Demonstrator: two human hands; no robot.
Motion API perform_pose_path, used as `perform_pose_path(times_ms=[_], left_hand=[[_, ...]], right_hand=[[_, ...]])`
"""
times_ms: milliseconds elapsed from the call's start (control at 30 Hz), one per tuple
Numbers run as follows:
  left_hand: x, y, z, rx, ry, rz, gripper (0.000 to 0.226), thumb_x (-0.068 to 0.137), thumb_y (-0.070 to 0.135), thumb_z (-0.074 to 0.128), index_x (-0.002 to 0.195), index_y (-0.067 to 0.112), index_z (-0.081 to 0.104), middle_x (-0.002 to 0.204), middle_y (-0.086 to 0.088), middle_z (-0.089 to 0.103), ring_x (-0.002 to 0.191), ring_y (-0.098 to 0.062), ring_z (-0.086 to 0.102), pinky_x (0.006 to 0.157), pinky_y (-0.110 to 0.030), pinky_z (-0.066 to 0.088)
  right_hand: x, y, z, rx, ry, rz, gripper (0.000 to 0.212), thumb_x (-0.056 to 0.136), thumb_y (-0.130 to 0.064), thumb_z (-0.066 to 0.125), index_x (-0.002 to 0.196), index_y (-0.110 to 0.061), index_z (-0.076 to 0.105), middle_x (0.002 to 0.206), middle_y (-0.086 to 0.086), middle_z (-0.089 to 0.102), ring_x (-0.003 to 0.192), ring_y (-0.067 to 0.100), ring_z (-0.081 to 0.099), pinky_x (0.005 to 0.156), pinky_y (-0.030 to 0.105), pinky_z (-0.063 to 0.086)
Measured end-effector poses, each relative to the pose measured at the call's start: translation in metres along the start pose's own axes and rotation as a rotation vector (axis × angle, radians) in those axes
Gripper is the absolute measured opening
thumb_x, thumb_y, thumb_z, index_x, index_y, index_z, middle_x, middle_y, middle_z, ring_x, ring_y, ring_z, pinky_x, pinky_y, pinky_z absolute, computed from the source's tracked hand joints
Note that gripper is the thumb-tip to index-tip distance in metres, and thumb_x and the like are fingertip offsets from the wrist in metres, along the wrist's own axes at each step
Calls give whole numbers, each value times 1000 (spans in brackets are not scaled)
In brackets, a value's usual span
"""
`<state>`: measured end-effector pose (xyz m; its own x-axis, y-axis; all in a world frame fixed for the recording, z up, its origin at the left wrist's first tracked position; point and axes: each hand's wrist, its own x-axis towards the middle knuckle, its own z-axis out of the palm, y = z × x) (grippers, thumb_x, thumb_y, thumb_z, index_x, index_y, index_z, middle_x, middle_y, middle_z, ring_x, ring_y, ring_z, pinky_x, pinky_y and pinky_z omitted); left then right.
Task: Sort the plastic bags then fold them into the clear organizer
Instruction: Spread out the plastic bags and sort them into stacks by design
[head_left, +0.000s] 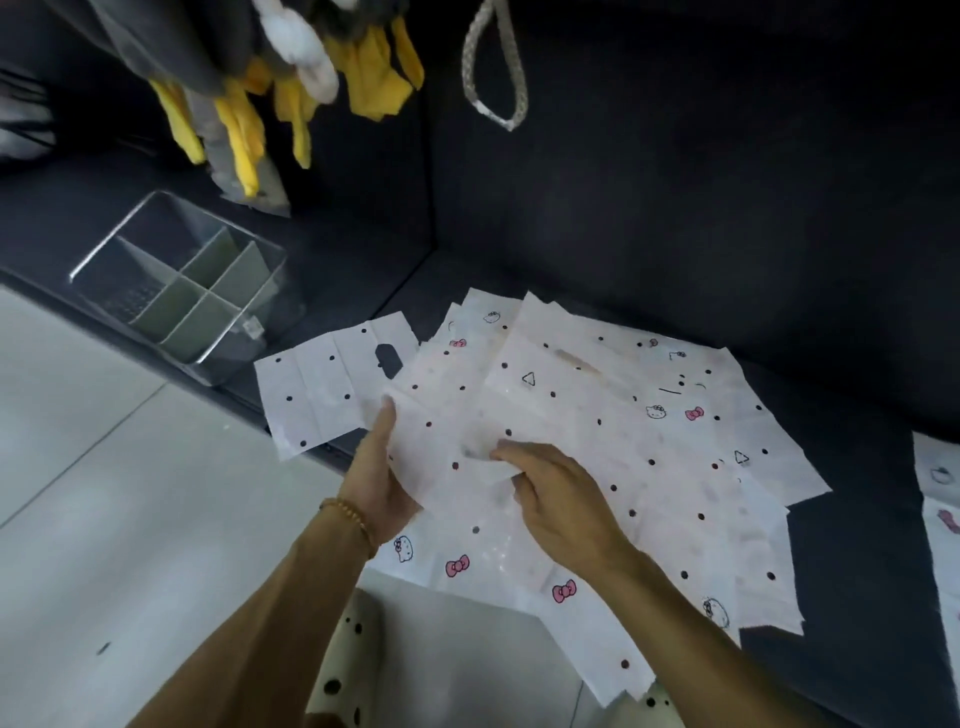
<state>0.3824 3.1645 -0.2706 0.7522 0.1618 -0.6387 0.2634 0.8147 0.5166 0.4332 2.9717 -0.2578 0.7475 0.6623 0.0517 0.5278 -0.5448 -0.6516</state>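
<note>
More bags (940, 499) are cut off at the frame's three o'clock edge, and the left hand (376, 475) has its fingers hidden under a sheet, thumb on top, seemingly pinching it. The right hand (558, 499) has fingers curled, gripping a crumpled edge. The white dotted plastic bags (623, 447) lie fanned over a dark seat (857, 545), with the clear organizer (182, 291) at ten o'clock from them.

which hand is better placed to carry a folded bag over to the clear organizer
Probably the left hand: the clear organizer sits on its side, up-left of the bags, while the right hand would have to cross over.
</note>
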Motion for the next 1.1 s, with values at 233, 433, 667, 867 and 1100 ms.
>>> perform_pose_path(times_ms=[233, 433, 667, 867, 1100], left_hand=[[13, 13, -10, 554, 331, 152, 7, 88, -3, 58, 86, 4, 59, 80, -11, 60, 59, -16, 58, 42, -21, 48], [16, 23, -5, 541, 178, 127, 35, 76, 37, 77, 100, 14, 67, 102, -6, 73, 87, -22, 71, 69, -35, 57], [9, 7, -4, 752, 153, 257, 42, 69, -11, 74, 109, -2, 63, 106, -18, 68, 100, -34, 65, 90, -50, 52], [-7, 12, -20, 732, 68, 141, 33, 74, -14, 67, 106, -6, 65, 105, -24, 68, 99, -40, 64, 86, -50, 54], [-10, 30, -31, 686, -108, 12, 32, 80, -11, 55, 107, 3, 67, 110, -19, 68, 96, -34, 67, 81, -44, 57]], right_hand=[[8, -4, 19, -264, 158, -371, 41, 79, 2, 47, 109, -18, 68, 110, -1, 69, 102, 18, 62, 86, 31, 50], [-7, 5, 31, -531, -301, -442, 51, 82, -27, 70, 131, -27, 57, 136, -5, 56, 129, 16, 49, 109, 34, 35], [-2, 24, 5, -172, 160, 439, 84, 81, -66, 53, 143, -13, 35, 145, 3, 42, 134, 24, 35, 108, 38, 31], [30, 42, -1, 201, 215, 890, 50, 83, -21, 68, 127, -11, 47, 123, 4, 55, 97, 22, 54, 79, 27, 44], [58, 28, -18, 338, 239, 494, 10, 88, -17, 61, 93, -25, 64, 77, -10, 56, 57, 6, 51, 46, 14, 35]])
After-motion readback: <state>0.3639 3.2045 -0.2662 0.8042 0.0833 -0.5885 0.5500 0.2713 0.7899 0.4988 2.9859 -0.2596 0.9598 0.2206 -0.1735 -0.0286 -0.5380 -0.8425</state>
